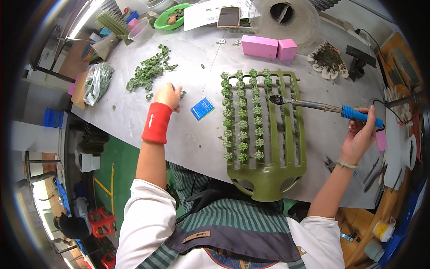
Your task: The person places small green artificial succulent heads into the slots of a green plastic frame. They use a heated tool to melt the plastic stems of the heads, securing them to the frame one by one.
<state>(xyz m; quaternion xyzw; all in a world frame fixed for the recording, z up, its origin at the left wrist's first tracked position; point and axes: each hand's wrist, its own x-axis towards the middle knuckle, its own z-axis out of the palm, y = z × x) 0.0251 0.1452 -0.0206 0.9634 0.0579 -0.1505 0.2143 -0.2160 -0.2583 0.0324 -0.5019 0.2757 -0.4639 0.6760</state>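
My right hand [358, 136] grips the blue handle of a soldering iron [318, 106], whose dark, flattened tip lies over the upper part of an olive-green slatted plastic frame [273, 170]. Rows of small green plastic rosettes [242, 124] line the frame's left bars; the right-hand bars carry few. My left hand [167, 96], with a red wristband, is closed in a pinch left of the frame, a small green rosette [182, 94] at its fingertips. Just beyond it lies a loose pile of green rosettes [150, 69]. Between that hand and the frame rests a blue card [203, 109].
Pink blocks [260, 46], a stained glove [328, 61] and a black stand [359, 61] are behind the frame. Farther back sit a phone [228, 17], a green basket [170, 18] and a round duct hood [291, 27]. A plastic bag [98, 83] lies left; pliers [330, 164] lie right.
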